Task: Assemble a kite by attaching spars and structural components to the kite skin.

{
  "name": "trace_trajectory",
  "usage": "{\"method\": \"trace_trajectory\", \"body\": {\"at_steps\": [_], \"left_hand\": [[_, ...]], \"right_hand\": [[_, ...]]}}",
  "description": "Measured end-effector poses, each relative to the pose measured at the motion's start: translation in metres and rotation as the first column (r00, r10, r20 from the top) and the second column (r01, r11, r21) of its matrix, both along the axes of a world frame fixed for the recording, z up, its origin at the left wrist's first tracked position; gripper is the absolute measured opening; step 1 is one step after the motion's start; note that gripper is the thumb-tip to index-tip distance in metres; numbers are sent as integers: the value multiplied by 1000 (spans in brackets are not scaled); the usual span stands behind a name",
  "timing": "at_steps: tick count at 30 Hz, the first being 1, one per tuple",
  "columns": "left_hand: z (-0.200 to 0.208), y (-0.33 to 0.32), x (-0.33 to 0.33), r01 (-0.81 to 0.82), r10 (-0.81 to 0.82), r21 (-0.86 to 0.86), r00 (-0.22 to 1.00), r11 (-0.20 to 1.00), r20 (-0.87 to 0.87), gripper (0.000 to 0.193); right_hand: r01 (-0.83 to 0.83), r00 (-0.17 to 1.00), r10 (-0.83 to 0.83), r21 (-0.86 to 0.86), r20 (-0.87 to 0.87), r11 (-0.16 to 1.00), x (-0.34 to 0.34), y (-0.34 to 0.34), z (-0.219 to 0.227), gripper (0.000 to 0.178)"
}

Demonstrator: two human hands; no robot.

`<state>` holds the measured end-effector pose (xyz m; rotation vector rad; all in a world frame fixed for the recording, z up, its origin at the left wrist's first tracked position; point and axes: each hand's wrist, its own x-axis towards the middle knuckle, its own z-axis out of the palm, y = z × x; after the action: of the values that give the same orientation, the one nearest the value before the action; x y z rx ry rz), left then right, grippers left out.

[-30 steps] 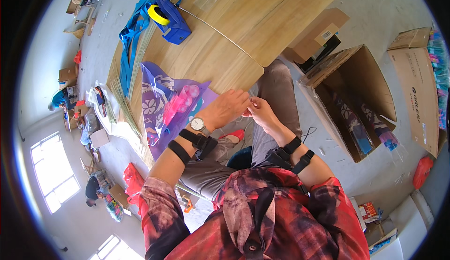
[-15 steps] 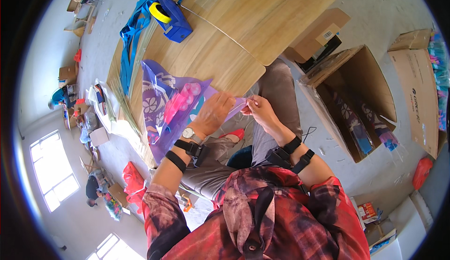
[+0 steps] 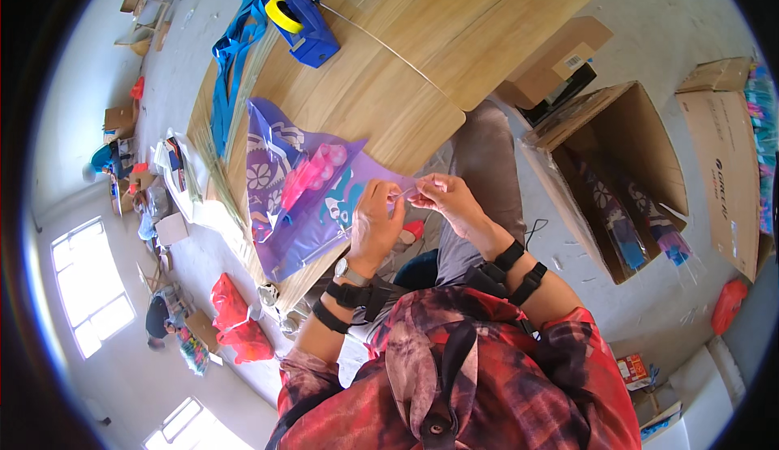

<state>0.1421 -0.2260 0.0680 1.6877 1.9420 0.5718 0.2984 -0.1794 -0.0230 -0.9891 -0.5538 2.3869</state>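
A purple plastic sheet (image 3: 312, 227) with white and teal printed figures lies at the table's left front edge, tapering to a narrow end toward me. On it rests a looped pink piece (image 3: 312, 176), its kind unclear. My left hand (image 3: 375, 227) pinches the sheet's narrow end with thumb and fingers. Close beside it, my right hand (image 3: 450, 200) pinches the very tip. The fingertips almost meet, and what lies exactly between them is too small to make out.
A blue tape dispenser (image 3: 312, 43) with a yellow roll stands on the wooden table (image 3: 389, 93), near blue straps (image 3: 231, 68) and thin pale rods (image 3: 213, 170). At right, an open carton (image 3: 568, 206) holds printed purple packs. Another carton (image 3: 718, 174) stands farther right.
My left hand has drawn back toward me and turned, with its fingers now upright, uncovering more of the teal print. My right hand stays at the tip, with its fingers slightly shifted left.
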Motion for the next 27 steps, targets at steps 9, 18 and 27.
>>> {"method": "trace_trajectory", "body": {"at_steps": [9, 18, 27], "left_hand": [[4, -23, 11, -131, 131, -21, 991, 991, -37, 17], [-7, -23, 17, -122, 112, -39, 975, 992, -192, 20], [-8, -23, 22, -100, 72, -61, 930, 993, -360, 19]], "right_hand": [[-79, 997, 81, -111, 9, 991, -6, -20, 0, 21], [-132, 991, 133, -9, 32, 991, -7, -27, -5, 21], [-145, 983, 136, 74, 120, 987, -7, -34, -5, 18]]}}
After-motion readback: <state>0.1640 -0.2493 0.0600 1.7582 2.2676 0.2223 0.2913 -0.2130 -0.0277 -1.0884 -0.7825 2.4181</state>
